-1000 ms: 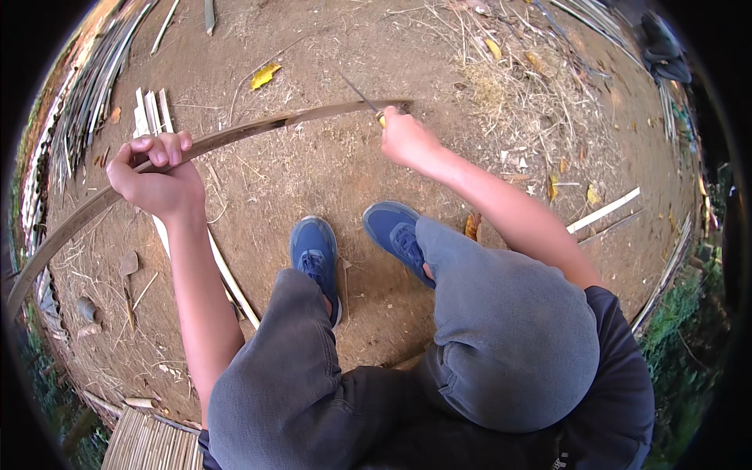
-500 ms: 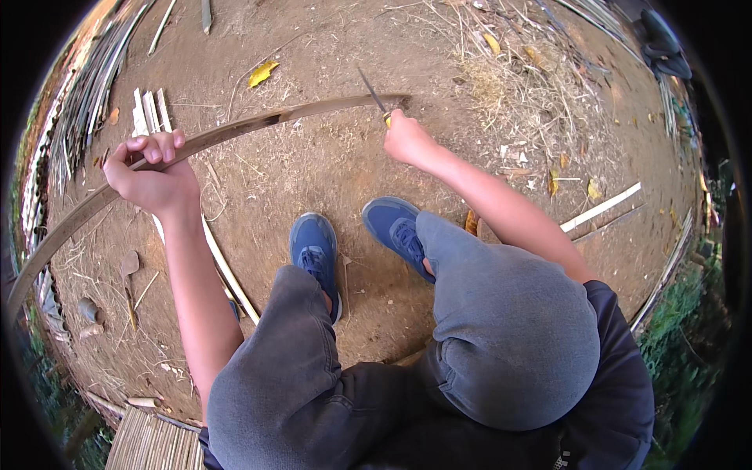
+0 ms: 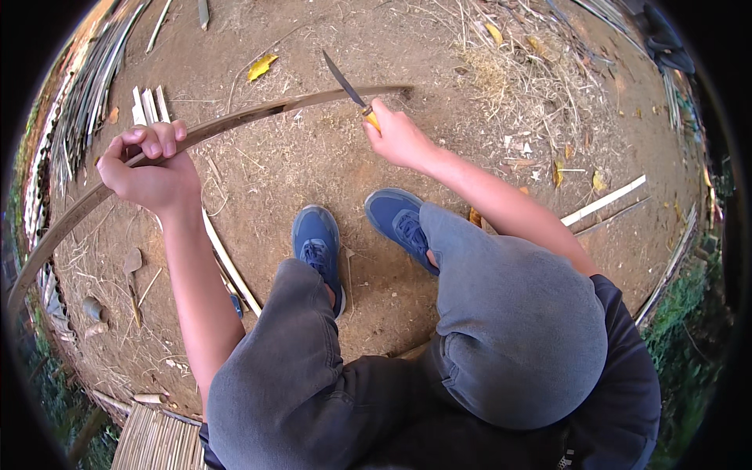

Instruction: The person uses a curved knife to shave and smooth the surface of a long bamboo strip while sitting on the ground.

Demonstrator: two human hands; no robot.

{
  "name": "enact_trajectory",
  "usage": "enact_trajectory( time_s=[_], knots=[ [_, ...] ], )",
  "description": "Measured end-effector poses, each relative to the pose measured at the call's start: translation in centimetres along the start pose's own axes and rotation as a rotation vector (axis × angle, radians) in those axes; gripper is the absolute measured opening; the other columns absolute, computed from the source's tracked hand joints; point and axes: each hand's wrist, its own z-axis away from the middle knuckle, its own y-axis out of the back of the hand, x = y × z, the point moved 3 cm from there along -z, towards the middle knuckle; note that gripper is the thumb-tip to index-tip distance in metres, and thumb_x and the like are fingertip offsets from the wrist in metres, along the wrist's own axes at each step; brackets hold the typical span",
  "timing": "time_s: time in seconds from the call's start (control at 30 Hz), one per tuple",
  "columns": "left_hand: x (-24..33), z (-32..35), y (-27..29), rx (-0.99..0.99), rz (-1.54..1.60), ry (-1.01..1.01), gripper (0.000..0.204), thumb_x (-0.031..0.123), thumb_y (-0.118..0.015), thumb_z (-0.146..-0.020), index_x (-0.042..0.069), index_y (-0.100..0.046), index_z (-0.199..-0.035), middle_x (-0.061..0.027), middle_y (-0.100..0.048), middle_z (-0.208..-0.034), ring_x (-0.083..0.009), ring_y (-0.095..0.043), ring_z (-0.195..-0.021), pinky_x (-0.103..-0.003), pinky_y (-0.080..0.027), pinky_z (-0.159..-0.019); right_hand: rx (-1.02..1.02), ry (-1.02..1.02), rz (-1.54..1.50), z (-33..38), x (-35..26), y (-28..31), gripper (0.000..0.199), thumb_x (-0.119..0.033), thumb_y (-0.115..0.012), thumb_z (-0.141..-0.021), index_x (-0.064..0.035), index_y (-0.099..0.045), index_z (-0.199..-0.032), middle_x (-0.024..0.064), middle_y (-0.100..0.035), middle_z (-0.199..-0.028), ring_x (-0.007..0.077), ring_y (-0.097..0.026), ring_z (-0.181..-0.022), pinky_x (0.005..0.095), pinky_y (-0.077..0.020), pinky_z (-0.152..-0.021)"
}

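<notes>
A long brown bamboo strip (image 3: 235, 119) runs from the far left rim up to the middle of the view, bowed by the lens. My left hand (image 3: 151, 166) is wrapped around it from below, fingers curled over its upper edge. Toward the strip's far end, my right hand (image 3: 397, 135) grips a knife (image 3: 345, 81) by its yellow handle. The dark blade points up and left and crosses the strip; I cannot tell whether it touches.
Pale split sticks (image 3: 150, 105) lie beyond my left hand, near a bundle of thin strips (image 3: 100, 86). Dry straw and shavings (image 3: 533, 86) cover the ground at upper right. A pale strip (image 3: 603, 200) lies right of my knee. My blue shoes (image 3: 317, 251) stand on bare soil.
The knife and my right hand have moved left along the strip, and more of the blade and the yellow handle show. My left hand holds the strip in nearly the same place.
</notes>
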Motion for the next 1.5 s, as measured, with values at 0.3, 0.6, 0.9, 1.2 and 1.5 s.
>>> enact_trajectory(
  time_s=[0.3, 0.6, 0.9, 1.2, 1.5],
  knots=[
    [-0.8, -1.3, 2.9, 0.212, -0.006, 0.005, 0.017, 0.022, -0.043, -0.084, 0.008, -0.044, -0.073, -0.0034, -0.038, -0.059, -0.0176, -0.038, -0.056, -0.039, -0.039, -0.064, -0.032, -0.078, -0.024, 0.2, -0.7, -1.9, 0.028, -0.018, -0.049, -0.095, 0.0030, -0.044, -0.113, 0.0265, -0.066, -0.083, 0.0374, -0.069, -0.077, 0.0512, -0.0537, -0.071],
    [-0.7, -0.7, 2.3, 0.231, -0.061, -0.049, 0.024, 0.025, -0.044, -0.093, 0.007, -0.043, -0.078, -0.0053, -0.041, -0.062, -0.0199, -0.042, -0.059, -0.044, -0.045, -0.068, 0.067, 0.138, -0.238, 0.1, -3.8, 1.9, 0.038, -0.032, -0.041, -0.103, -0.0024, -0.053, -0.124, 0.0168, -0.065, -0.092, 0.0312, -0.065, -0.076, 0.0443, -0.0485, -0.072],
    [-0.4, -0.2, 1.4, 0.258, -0.067, -0.065, 0.029, 0.025, -0.046, -0.094, 0.007, -0.041, -0.072, -0.0056, -0.041, -0.061, -0.0201, -0.043, -0.058, -0.044, -0.046, -0.066, 0.002, -0.066, -0.043, 1.9, -5.4, 3.4, 0.034, -0.031, -0.041, -0.103, -0.0029, -0.060, -0.107, 0.0230, -0.068, -0.084, 0.0379, -0.069, -0.082, 0.0511, -0.0529, -0.074],
    [-0.3, -0.1, 0.9, 0.200, -0.050, -0.057, 0.022, 0.022, -0.043, -0.090, 0.008, -0.041, -0.074, -0.0046, -0.039, -0.061, -0.0187, -0.040, -0.057, -0.042, -0.042, -0.066, 0.070, 0.020, -0.083, 1.5, -4.4, 3.9, 0.030, -0.026, -0.048, -0.100, -0.0031, -0.064, -0.110, 0.0211, -0.067, -0.079, 0.0348, -0.069, -0.079, 0.0478, -0.0525, -0.073],
    [0.0, 0.2, 0.5, 0.187, -0.066, -0.070, 0.021, 0.020, -0.042, -0.088, 0.008, -0.041, -0.071, -0.0044, -0.038, -0.060, -0.0188, -0.039, -0.057, -0.042, -0.041, -0.066, 0.159, 0.042, -0.025, 1.4, -3.6, 3.4, 0.033, -0.028, -0.052, -0.098, -0.0058, -0.064, -0.120, 0.0198, -0.069, -0.081, 0.0333, -0.069, -0.076, 0.0442, -0.0523, -0.073]
  ],
)
